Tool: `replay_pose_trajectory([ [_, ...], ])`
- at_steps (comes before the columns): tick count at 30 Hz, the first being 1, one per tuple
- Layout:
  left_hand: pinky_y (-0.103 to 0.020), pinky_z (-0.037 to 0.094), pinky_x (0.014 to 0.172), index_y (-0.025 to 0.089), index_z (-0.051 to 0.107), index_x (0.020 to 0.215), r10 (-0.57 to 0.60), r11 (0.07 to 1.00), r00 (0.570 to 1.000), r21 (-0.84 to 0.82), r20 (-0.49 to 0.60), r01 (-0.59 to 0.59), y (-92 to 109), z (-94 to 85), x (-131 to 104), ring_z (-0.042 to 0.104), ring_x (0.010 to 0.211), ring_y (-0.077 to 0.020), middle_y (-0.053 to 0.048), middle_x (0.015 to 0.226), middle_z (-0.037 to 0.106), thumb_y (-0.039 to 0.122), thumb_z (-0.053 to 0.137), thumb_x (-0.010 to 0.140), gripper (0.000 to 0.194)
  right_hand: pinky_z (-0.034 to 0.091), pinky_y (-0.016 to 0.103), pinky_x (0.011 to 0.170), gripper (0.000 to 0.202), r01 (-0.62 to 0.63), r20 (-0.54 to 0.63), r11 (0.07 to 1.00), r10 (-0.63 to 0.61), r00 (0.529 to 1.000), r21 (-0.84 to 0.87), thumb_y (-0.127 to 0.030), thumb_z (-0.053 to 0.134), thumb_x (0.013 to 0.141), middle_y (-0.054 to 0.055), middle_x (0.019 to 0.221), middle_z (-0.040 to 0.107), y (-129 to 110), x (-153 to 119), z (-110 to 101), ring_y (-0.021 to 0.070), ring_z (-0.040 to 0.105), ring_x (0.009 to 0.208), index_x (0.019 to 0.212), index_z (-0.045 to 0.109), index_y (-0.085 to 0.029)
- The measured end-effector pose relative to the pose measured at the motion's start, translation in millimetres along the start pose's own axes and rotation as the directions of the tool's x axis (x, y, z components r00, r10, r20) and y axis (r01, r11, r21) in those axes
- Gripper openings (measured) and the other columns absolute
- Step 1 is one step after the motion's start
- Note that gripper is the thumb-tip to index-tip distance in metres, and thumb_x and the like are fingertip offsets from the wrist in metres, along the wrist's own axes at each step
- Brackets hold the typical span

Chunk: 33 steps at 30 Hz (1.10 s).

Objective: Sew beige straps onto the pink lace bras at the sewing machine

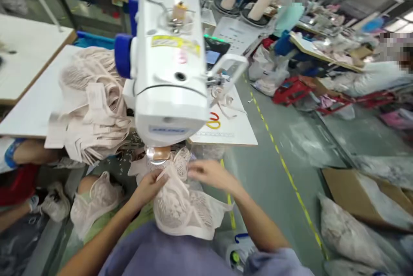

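Observation:
A pale pink lace bra (176,209) hangs below the sewing machine head, its cups spread over my lap. My left hand (151,187) is closed on the bra's upper edge, with thumb and fingers pinching the fabric. At the other side, my right hand (211,175) reaches to the lace of a cup; its fingers are smeared by motion, and I cannot tell whether they grip it. The white sewing machine (171,95) stands right above both hands and hides part of the fabric near its needle area.
A pile of pink bras (97,99) lies on the left tabletop. Scissors with red and yellow handles (213,121) rest on the right board. Another bra (95,203) drapes at lower left, near a co-worker's arm (38,151). A cardboard box (348,194) and filled bags stand right.

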<state>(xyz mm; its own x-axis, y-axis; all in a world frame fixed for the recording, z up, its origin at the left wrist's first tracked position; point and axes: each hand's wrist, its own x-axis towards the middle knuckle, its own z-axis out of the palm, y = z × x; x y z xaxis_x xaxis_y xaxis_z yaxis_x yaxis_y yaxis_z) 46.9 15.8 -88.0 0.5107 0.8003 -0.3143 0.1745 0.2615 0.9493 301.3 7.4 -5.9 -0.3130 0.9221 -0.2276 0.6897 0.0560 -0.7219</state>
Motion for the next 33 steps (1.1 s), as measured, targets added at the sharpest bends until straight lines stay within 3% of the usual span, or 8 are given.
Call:
replay_pose_trajectory([
  [3,-0.028,0.046,0.067,0.015,0.066,0.085,-0.034,0.999,0.999,0.011,0.030,0.034,-1,4.1,-10,0.057,0.074,-0.0192,-0.004,0.078,0.065,0.063,0.052,0.090,0.050,0.046,0.028,0.077,0.024,-0.287,-0.408,0.958,0.258,0.876,-0.010,-0.039,0.054,0.096,0.004,0.100,0.075,48,66,-41,0.0184,0.066,0.086,0.102,0.069,-0.021],
  [10,-0.026,0.038,0.061,0.018,0.059,0.072,-0.061,0.993,0.997,0.095,-0.036,0.065,9,23.4,-25,0.046,0.065,-0.0163,-0.001,0.067,0.052,0.069,0.048,0.090,0.054,0.041,0.039,0.092,0.034,-0.433,-0.579,0.891,0.428,0.694,0.139,-0.042,0.054,0.096,0.020,0.115,0.067,90,212,-103,0.0288,0.059,0.107,0.104,0.065,-0.010],
  [15,-0.028,0.043,0.063,0.019,0.062,0.073,-0.065,0.988,0.995,0.135,-0.079,0.076,29,20.3,-29,0.050,0.067,-0.0185,-0.003,0.068,0.057,0.072,0.048,0.087,0.057,0.039,0.039,0.096,0.020,-0.402,-0.601,0.853,0.520,0.607,0.333,-0.028,0.058,0.091,0.020,0.121,0.063,97,241,-108,0.0280,0.055,0.113,0.099,0.064,-0.011],
  [20,-0.032,0.051,0.073,0.020,0.069,0.095,0.025,0.974,0.995,0.228,-0.099,-0.002,34,15.9,-34,0.062,0.079,-0.0221,-0.005,0.081,0.067,0.059,0.049,0.094,0.044,0.044,0.033,0.085,0.016,-0.162,-0.613,0.808,0.545,0.572,0.566,-0.028,0.050,0.095,0.006,0.096,0.064,86,230,-113,0.0181,0.056,0.091,0.089,0.058,-0.016],
  [24,-0.030,0.053,0.071,0.022,0.055,0.132,0.179,0.939,0.976,0.316,-0.124,-0.133,35,14.8,-37,0.065,0.076,-0.0192,-0.004,0.087,0.069,0.041,0.048,0.098,0.039,0.038,0.024,0.058,0.034,0.065,-0.566,0.705,0.507,0.650,0.706,-0.041,0.033,0.099,-0.005,0.060,0.036,64,184,-107,0.0125,0.034,0.056,0.071,0.043,-0.024],
  [29,-0.028,0.051,0.076,0.022,0.068,0.111,0.383,0.847,0.920,0.428,-0.082,-0.315,53,11.2,-39,0.065,0.080,-0.0178,-0.005,0.090,0.070,0.030,0.043,0.101,0.027,0.015,0.022,0.041,0.047,0.178,-0.412,0.539,0.352,0.841,0.823,-0.067,0.042,0.091,-0.009,0.062,0.014,5,88,-36,0.0119,0.005,0.052,0.068,0.040,-0.025],
  [31,-0.029,0.051,0.077,0.021,0.065,0.120,0.389,0.836,0.919,0.447,-0.070,-0.320,61,9.6,-41,0.065,0.082,-0.0188,-0.006,0.096,0.071,0.033,0.047,0.099,0.030,0.013,0.021,0.038,0.035,0.232,-0.278,0.194,0.255,0.926,0.953,-0.055,0.061,0.088,-0.009,0.062,0.014,-24,54,2,0.0113,0.001,0.052,0.074,0.048,-0.025],
  [33,-0.029,0.049,0.074,0.019,0.063,0.125,0.355,0.831,0.935,0.461,-0.006,-0.313,67,9.1,-43,0.064,0.080,-0.0194,-0.008,0.100,0.070,0.041,0.058,0.093,0.039,0.019,0.019,0.036,0.024,0.219,-0.200,-0.055,0.240,0.950,0.974,-0.043,0.064,0.091,-0.009,0.062,0.016,-48,32,32,0.0112,0.003,0.050,0.080,0.053,-0.024],
])
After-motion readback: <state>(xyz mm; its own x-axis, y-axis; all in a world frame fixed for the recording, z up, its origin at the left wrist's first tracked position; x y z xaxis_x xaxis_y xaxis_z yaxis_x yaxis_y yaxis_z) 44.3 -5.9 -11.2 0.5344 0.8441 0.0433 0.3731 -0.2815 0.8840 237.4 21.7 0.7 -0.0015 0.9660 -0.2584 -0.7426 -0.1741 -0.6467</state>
